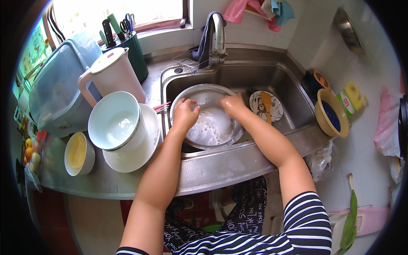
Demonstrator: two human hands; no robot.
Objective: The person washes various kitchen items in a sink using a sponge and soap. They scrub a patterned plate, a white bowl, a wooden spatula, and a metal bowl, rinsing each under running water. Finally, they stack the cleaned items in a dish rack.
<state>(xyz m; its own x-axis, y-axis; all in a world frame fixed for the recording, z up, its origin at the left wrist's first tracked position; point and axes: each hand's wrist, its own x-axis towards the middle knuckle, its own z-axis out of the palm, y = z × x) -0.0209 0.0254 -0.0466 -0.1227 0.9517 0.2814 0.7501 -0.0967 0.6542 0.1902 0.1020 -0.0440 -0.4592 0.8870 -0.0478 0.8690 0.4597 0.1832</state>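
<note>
A round metal basin (208,138) with whitish, frothy water stands in the left part of the steel sink. Over its left rim is my left hand (185,115), with thumb and fingers apart and nothing visible between them. My right hand (233,106) is closed at the far right rim of the basin, apparently gripping it; the fingertips are hidden. To the right of the basin, a small patterned plate (255,104) lies on the sink floor. A wooden spatula (266,102) rests across that plate.
Left of the sink stand stacked bowls (114,121) on white plates (151,140), a bowl of yellow food (77,153), a pale pink kettle (121,76) and a knife block (136,55). The faucet (219,36) rises behind. At right are a tan bowl (321,112) and a yellow-green bottle (350,100).
</note>
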